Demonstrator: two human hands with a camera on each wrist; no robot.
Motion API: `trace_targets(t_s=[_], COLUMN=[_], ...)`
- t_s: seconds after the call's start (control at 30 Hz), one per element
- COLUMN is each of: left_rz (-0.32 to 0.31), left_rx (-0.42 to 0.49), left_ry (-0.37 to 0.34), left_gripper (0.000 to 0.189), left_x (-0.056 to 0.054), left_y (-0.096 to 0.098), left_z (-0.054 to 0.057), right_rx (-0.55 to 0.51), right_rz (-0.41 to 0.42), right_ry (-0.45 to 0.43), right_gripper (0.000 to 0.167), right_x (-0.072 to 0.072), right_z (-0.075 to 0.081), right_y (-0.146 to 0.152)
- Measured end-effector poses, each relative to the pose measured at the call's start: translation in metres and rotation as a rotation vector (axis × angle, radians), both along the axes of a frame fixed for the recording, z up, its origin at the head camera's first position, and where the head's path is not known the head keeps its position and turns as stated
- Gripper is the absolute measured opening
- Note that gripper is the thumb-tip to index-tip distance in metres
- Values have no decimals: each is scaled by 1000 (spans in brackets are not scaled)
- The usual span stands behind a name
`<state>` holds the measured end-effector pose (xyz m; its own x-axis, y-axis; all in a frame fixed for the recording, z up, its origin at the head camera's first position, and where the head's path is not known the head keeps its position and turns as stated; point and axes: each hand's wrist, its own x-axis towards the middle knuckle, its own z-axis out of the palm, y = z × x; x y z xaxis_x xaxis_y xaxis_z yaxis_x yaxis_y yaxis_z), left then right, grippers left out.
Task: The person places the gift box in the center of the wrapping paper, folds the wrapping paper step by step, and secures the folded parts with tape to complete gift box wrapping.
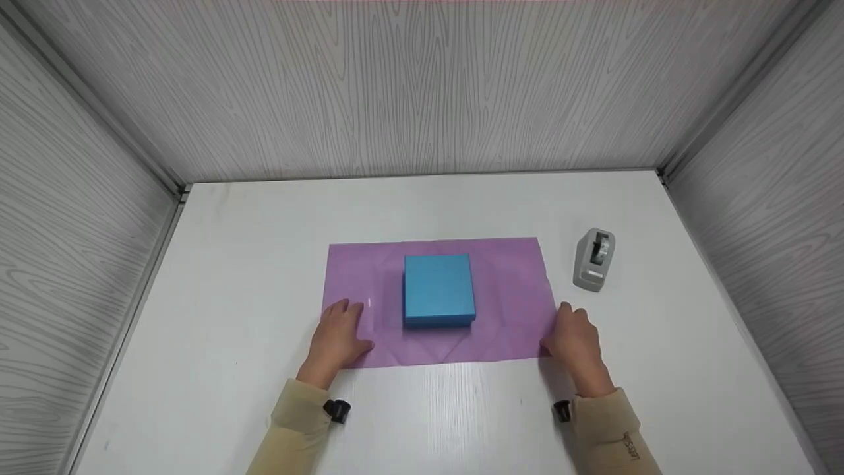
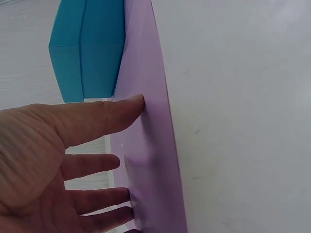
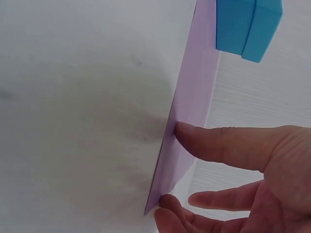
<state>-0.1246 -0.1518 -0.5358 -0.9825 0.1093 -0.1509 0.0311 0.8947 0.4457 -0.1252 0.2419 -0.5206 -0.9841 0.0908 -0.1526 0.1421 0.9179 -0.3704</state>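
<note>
A sheet of purple paper lies flat on the white table, with a closed blue box on its middle. My left hand rests on the sheet's near left part, fingers spread and fairly straight. In the left wrist view its thumb and fingertips touch the purple surface beside the box. At the near right corner is my right hand. The right wrist view shows its thumb touching the paper near the edge, with relaxed fingers reaching the corner.
A grey tape dispenser with a roll in it stands right of the paper. Grey wood-grain panels enclose the white table at the back and both sides.
</note>
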Motion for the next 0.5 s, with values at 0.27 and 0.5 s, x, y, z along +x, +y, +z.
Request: trace_targets(t_s=[0.27, 0.5], left_rz=[14, 8], left_rx=[12, 16], left_ry=[-16, 1], left_gripper=[72, 71], left_x=[0, 0], left_y=[1, 1], left_z=[-1, -1], right_rx=[-30, -142], right_rz=[6, -63], right_ry=[-3, -73], right_gripper=[62, 67], right_x=[-1, -3], right_z=[-2, 1], right_y=[-1, 4])
